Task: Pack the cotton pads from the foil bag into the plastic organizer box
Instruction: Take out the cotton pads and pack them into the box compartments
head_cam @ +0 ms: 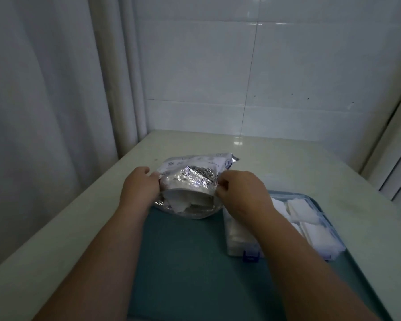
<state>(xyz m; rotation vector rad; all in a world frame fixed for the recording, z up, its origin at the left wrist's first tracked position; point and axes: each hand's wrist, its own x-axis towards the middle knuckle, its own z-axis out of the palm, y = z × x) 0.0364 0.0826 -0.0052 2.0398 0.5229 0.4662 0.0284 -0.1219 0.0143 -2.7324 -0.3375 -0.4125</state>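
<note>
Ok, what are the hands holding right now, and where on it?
Both hold the foil bag at its open mouth: left hand grips the left edge, right hand pinches the right edge.

Left hand (139,186) and right hand (237,193) each pinch a side of the foil bag (192,179) mouth, holding it agape (white cotton pads (183,205) visible inside). Bag sits at far edge of teal tray (183,251). Plastic organizer box (310,230), compartments holding white pads, lies right on tray.

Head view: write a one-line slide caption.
Left hand and right hand hold the bag open, pads inside, box beside it on a tray.
</note>
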